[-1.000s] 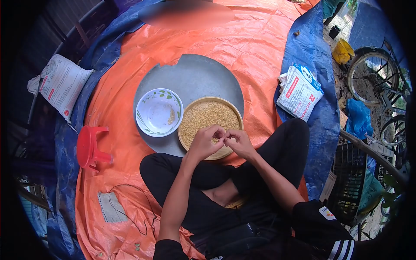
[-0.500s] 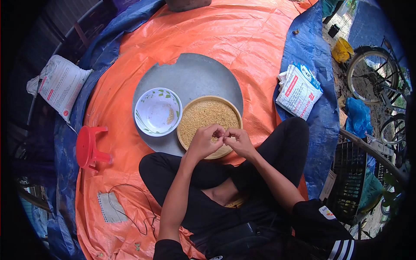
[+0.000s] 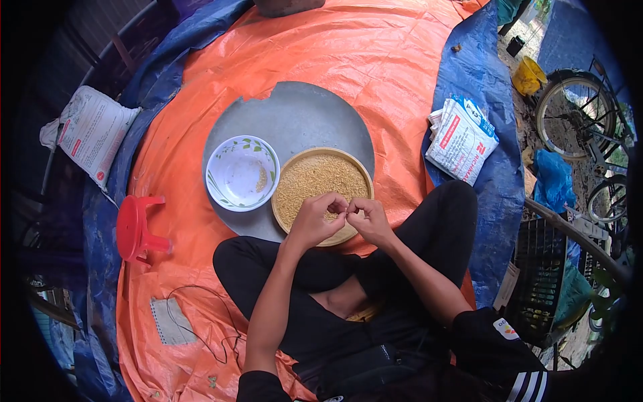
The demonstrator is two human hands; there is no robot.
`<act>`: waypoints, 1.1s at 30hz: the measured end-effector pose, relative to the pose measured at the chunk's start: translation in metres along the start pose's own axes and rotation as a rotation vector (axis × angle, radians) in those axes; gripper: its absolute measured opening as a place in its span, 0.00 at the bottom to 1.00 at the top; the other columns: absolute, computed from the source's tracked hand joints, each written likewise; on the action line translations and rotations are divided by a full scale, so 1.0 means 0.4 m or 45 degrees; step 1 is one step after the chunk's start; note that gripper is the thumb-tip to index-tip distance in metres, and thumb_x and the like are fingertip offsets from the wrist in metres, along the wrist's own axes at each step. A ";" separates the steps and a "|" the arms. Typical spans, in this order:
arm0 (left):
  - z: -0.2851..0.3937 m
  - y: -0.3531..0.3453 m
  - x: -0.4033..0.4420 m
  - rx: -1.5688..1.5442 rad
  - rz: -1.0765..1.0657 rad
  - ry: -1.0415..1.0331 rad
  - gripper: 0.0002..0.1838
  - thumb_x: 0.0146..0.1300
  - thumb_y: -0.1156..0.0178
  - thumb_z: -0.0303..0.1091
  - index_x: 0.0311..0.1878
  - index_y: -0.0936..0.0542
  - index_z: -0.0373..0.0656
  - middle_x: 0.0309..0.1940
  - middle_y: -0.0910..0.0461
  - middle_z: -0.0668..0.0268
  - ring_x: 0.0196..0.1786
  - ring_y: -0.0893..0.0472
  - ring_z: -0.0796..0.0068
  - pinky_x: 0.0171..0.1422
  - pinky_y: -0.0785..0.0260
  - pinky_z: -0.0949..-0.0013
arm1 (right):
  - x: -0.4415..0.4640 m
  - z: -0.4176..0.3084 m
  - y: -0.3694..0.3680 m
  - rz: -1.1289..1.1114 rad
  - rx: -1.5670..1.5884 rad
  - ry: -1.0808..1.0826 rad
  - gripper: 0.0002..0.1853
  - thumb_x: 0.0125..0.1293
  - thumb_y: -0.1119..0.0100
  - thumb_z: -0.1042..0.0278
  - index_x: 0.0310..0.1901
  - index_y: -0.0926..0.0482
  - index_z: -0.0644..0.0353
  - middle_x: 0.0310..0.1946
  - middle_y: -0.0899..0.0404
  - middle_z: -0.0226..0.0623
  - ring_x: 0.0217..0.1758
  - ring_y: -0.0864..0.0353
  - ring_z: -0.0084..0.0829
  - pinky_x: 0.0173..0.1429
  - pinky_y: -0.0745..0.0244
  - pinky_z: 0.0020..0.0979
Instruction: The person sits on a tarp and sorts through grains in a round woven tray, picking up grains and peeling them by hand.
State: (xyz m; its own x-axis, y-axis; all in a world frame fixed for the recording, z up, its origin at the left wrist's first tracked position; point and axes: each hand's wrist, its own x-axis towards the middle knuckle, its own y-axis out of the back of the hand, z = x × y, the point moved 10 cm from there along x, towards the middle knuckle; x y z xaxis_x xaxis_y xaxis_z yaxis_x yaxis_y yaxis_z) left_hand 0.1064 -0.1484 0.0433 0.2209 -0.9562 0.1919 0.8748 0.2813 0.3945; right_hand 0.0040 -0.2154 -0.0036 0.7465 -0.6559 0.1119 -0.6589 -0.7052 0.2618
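Note:
Over the near edge of a round wooden tray (image 3: 321, 175) full of yellowish grain, my left hand (image 3: 320, 218) and my right hand (image 3: 370, 221) meet at the fingertips. Thumb and index finger of each hand are pinched together. Whatever they hold between them is too small to make out. Left of the tray stands a white bowl (image 3: 234, 175) with a green leaf pattern and a small heap of grain at its right side. Both vessels rest on a round grey board (image 3: 308, 114) with a chipped far edge.
An orange tarp (image 3: 395, 94) lies beneath. A red stool (image 3: 137, 228) and a notebook (image 3: 171, 321) with a black cord are at left. White sacks lie at left (image 3: 97, 134) and right (image 3: 462, 144). Farther right are a black crate (image 3: 539, 275) and a bicycle (image 3: 577, 117).
The view has shifted very slightly, so the board, bowl and tray sit a little farther left. Both hands keep the same pinched pose over the tray.

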 end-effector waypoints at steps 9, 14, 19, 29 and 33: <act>0.013 0.002 -0.001 -0.024 0.023 -0.022 0.09 0.53 0.32 0.25 0.39 0.18 0.37 0.32 0.15 0.62 0.36 0.14 0.71 0.45 0.23 0.69 | -0.003 -0.030 0.012 0.058 -0.044 0.028 0.06 0.56 0.39 0.72 0.27 0.22 0.65 0.20 0.23 0.34 0.25 0.24 0.23 0.31 0.30 0.29; 0.014 0.009 -0.004 0.051 0.046 -0.068 0.10 0.53 0.31 0.25 0.39 0.18 0.37 0.32 0.15 0.62 0.36 0.14 0.71 0.45 0.22 0.68 | 0.001 -0.057 0.009 0.054 -0.129 0.138 0.05 0.56 0.38 0.72 0.28 0.21 0.65 0.23 0.20 0.38 0.28 0.20 0.32 0.37 0.26 0.33; 0.020 0.020 -0.003 0.020 0.042 -0.043 0.10 0.53 0.30 0.24 0.39 0.18 0.37 0.32 0.15 0.62 0.36 0.14 0.72 0.45 0.22 0.69 | 0.001 -0.053 0.004 0.032 -0.133 0.156 0.05 0.56 0.37 0.71 0.30 0.20 0.64 0.26 0.18 0.39 0.32 0.17 0.37 0.42 0.25 0.35; 0.009 0.018 -0.001 -0.027 0.031 -0.017 0.10 0.54 0.31 0.23 0.39 0.19 0.37 0.32 0.15 0.63 0.37 0.15 0.74 0.46 0.22 0.70 | 0.001 -0.052 0.007 0.037 -0.113 0.146 0.04 0.56 0.38 0.73 0.30 0.20 0.65 0.26 0.19 0.38 0.33 0.17 0.33 0.43 0.25 0.34; 0.009 0.020 0.000 -0.028 0.033 -0.001 0.10 0.54 0.30 0.23 0.39 0.19 0.37 0.32 0.15 0.64 0.37 0.15 0.75 0.46 0.22 0.70 | 0.001 -0.057 0.010 0.056 -0.112 0.144 0.05 0.56 0.38 0.71 0.29 0.20 0.64 0.25 0.19 0.38 0.32 0.17 0.35 0.42 0.25 0.35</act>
State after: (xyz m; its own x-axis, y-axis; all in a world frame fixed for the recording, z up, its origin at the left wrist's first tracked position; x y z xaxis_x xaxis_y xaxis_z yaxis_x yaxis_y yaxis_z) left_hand 0.1117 -0.1458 0.0497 0.2432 -0.9486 0.2026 0.8779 0.3041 0.3698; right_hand 0.0040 -0.2124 0.0194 0.7260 -0.6476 0.2314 -0.6843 -0.6470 0.3363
